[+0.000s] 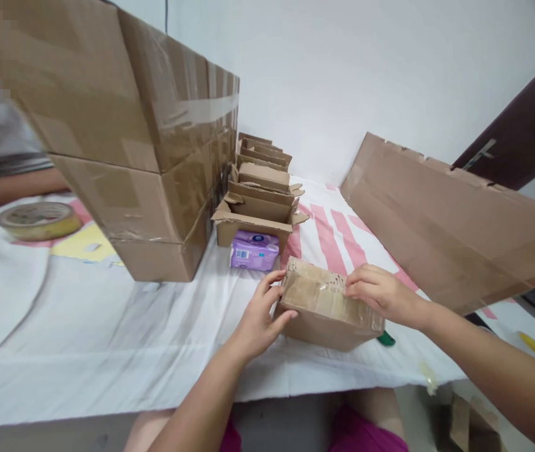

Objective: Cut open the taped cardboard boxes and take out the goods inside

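A small taped cardboard box lies on the white cloth near the table's front edge. My left hand grips its left end, thumb and fingers wrapped round the corner. My right hand rests on its top right edge, fingers curled and pressing on the tape. Just behind the box lies a purple pack.
A row of open small cartons runs back toward the wall. Big stacked taped cartons stand at the left. A flattened cardboard sheet leans at the right. A tape roll and another person's arm are far left. A green object peeks from under the box.
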A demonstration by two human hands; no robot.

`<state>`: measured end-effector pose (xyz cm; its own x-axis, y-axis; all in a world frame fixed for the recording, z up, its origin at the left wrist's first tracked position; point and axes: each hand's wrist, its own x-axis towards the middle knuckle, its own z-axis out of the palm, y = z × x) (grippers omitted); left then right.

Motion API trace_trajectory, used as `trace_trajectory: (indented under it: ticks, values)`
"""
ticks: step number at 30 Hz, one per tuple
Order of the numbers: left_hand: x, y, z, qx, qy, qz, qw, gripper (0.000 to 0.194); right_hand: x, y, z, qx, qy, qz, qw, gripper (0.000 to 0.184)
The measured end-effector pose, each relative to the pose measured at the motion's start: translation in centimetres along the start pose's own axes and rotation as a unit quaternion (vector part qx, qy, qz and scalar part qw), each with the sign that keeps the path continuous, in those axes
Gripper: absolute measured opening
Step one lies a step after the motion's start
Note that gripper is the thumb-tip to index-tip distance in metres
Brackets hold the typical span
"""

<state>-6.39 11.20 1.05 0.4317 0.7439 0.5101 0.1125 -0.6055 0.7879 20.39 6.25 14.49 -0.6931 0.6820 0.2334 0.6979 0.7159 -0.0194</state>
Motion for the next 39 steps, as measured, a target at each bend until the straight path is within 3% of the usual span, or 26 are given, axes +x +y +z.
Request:
trace_trajectory:
  ticks: [8,13,21,32,39]
  values:
    - [0.0,0.2,-0.1,-0.003,0.001,0.009,1.0,0.017,1.1,-0.3,1.5,0.029,0.027,0.013,0.999,0.018]
    - [0.0,0.2,-0.2,0.005,0.002,0.01,1.0,0.017,1.6,-0.8,0.7,0.089,0.06,0.088,0.99,0.017]
    - [0.0,0.2,-0.1,0.002,0.002,0.01,1.0,0.018,-0.2,0.4,-0.2,0.117,-0.028,0.062,0.991,0.022]
    - [0.0,0.2,-0.2,0.0,0.008,0.01,1.0,0.018,1.0,0.1,1.5,0.086,-0.007,0.053,0.995,0.019]
    - [0.0,-0.1,0.0,0.003,0.018,0.014,1.0,0.021,1.3,-0.5,2.1,0.092,0.004,0.141,0.986,0.013]
